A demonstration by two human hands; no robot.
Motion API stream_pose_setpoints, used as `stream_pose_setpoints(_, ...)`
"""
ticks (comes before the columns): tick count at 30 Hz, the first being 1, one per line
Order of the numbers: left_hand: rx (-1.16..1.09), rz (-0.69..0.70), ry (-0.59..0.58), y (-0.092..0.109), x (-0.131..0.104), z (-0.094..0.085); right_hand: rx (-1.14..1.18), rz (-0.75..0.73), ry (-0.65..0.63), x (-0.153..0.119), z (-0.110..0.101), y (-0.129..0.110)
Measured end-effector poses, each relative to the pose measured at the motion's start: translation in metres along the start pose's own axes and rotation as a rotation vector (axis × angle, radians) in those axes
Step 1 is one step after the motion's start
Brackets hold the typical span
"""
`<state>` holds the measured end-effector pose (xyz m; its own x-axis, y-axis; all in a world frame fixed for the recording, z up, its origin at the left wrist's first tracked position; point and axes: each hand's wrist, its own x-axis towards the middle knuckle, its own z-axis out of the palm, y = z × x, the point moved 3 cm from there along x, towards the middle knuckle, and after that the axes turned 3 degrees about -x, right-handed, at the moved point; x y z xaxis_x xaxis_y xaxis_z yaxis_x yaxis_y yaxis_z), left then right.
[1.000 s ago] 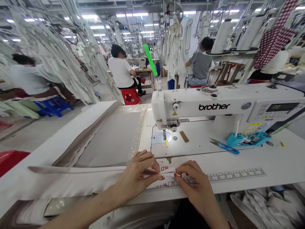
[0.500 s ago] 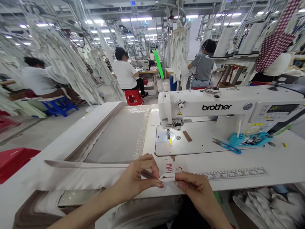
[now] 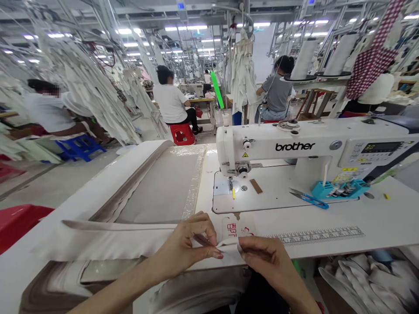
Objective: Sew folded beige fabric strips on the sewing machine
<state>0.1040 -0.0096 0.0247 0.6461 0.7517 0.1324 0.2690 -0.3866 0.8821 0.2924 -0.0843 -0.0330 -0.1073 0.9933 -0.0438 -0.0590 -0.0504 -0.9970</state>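
A long strip of pale grey fabric (image 3: 131, 240) runs along the table's front edge from the left to my two hands. My left hand (image 3: 193, 240) pinches it between thumb and fingers, with a fold showing under the fingers. Just to the right, my right hand (image 3: 266, 255) grips the end of the same fabric, thumb below and fingers above. A short folded stretch spans the gap between the hands. Beyond them stands a white sewing machine (image 3: 281, 144), its needle and presser foot above the plate. Nothing lies under the foot except a small yellow strip (image 3: 233, 193).
Blue-handled thread snips (image 3: 310, 199) lie beside a turquoise bobbin holder (image 3: 340, 189). A ruler scale (image 3: 324, 236) marks the front edge. Stacked grey fabric (image 3: 157, 187) lies at left, and crumpled cloth (image 3: 369, 274) sits below at right. Several co-workers sit beyond.
Both hands keep their pinch on the fabric, almost unmoved. The view has shifted very slightly, and the scene at right sits a little further left.
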Motion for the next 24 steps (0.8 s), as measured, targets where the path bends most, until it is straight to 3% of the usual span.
stream_pose_setpoints(6,0.078,0.085,-0.024,0.004,0.000,0.002,0.059,-0.002,-0.007,0.003,0.018,-0.009)
stream_pose_setpoints(8,0.113,0.162,0.022,0.005,-0.005,0.002,0.094,-0.009,0.017,0.003,0.025,-0.009)
stream_pose_setpoints(10,0.254,0.312,0.174,0.006,-0.016,0.003,0.128,-0.021,0.088,0.002,0.030,-0.006)
stream_pose_setpoints(13,0.575,0.684,0.400,0.007,-0.041,0.015,0.182,-0.025,0.216,-0.003,0.035,-0.001)
stream_pose_setpoints(15,0.696,0.798,0.422,0.003,-0.051,0.028,0.208,-0.015,0.243,-0.006,0.038,0.000)
stream_pose_setpoints(18,0.667,0.761,0.389,0.001,-0.050,0.035,0.219,-0.011,0.238,-0.009,0.041,0.001)
stream_pose_setpoints(21,0.499,0.751,0.327,0.009,-0.046,0.029,0.197,-0.032,0.234,-0.011,0.038,0.005)
stream_pose_setpoints(24,0.200,0.572,0.177,0.018,-0.042,0.018,0.098,-0.091,0.244,-0.015,0.032,0.008)
